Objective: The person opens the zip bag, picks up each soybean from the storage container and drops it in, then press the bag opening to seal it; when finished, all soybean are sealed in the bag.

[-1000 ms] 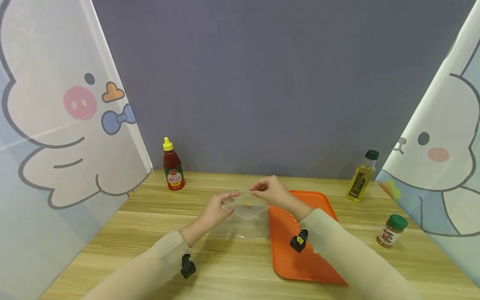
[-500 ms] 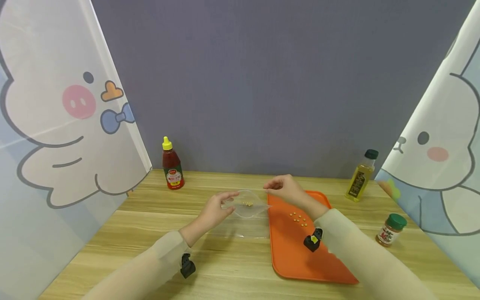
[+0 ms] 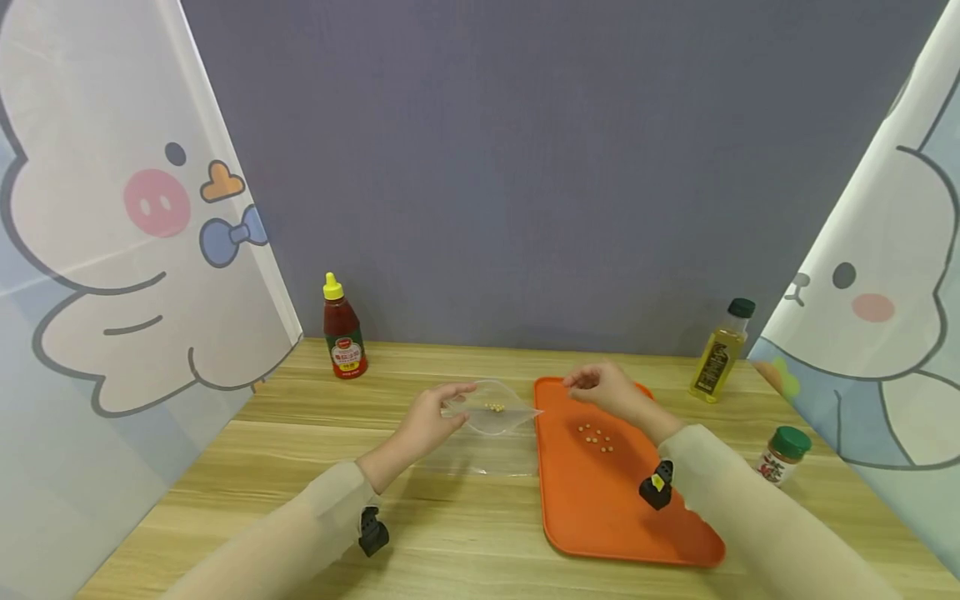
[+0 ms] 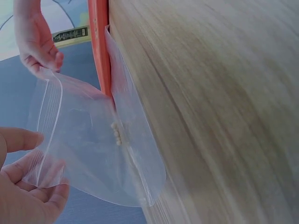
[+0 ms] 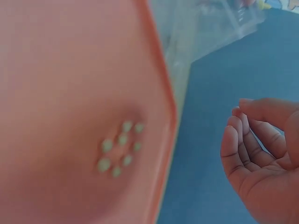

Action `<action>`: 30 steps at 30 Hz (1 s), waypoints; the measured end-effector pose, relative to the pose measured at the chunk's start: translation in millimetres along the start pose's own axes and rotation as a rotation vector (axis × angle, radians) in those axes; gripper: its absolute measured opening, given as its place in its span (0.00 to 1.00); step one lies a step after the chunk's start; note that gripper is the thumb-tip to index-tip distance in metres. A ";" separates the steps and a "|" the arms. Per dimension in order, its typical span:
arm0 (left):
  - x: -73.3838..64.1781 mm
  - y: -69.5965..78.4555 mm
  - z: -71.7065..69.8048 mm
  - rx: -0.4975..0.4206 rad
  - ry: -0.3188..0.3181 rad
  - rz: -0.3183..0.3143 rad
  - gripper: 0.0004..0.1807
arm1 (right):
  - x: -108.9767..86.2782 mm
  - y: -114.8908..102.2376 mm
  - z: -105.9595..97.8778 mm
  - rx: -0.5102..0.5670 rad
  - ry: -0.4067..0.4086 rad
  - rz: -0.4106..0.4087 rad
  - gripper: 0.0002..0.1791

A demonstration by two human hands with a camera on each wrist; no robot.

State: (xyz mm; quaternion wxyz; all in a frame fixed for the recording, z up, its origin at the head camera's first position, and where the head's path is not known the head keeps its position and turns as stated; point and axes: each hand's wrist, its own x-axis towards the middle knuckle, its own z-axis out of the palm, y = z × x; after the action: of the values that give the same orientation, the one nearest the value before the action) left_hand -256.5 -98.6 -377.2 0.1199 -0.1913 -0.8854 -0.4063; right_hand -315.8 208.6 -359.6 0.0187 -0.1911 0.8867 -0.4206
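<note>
My left hand (image 3: 426, 421) grips the left edge of a clear zip bag (image 3: 491, 450). The bag lies low over the table with its mouth spread apart, and several small round pale-yellow beans (image 3: 495, 407) show inside. In the left wrist view my left fingers curl behind the bag's zip strip (image 4: 52, 107). My right hand (image 3: 609, 390) hovers over the far part of an orange tray (image 3: 615, 508), fingers loosely curled, apart from the bag. No object shows between its fingers in the right wrist view. Several more beans (image 5: 122, 139) lie on the tray beneath it.
A red sauce bottle (image 3: 345, 340) stands at the back left. At the back right is an oil bottle (image 3: 720, 354), and a green-capped spice jar (image 3: 785, 455) stands right of the tray. A grey panel (image 3: 510, 175) closes off the rear.
My right hand has left the bag's mouth and moved right, over the tray, bringing the beans there into view. My left hand keeps holding the bag in place.
</note>
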 end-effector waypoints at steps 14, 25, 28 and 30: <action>-1.6 -0.7 -1.2 0.044 -0.004 0.029 0.24 | -5.8 36.6 -1.5 -0.094 -0.094 0.063 0.09; -2.2 1.2 -2.0 0.037 -0.018 -0.018 0.25 | -5.3 46.4 -3.4 -0.123 -0.158 0.074 0.06; -2.5 1.6 -1.1 0.028 -0.011 -0.037 0.25 | -5.1 48.0 -2.1 -0.139 -0.178 0.067 0.05; -2.6 1.4 -0.6 0.023 -0.009 -0.039 0.25 | -4.8 49.0 -0.7 -0.139 -0.182 0.079 0.05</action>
State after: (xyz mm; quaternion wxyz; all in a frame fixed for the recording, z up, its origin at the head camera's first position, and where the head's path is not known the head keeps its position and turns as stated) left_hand -253.5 -98.9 -376.8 0.1102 -0.1743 -0.8941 -0.3976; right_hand -327.3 238.9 -396.7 0.1022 -0.1942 0.9152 -0.3381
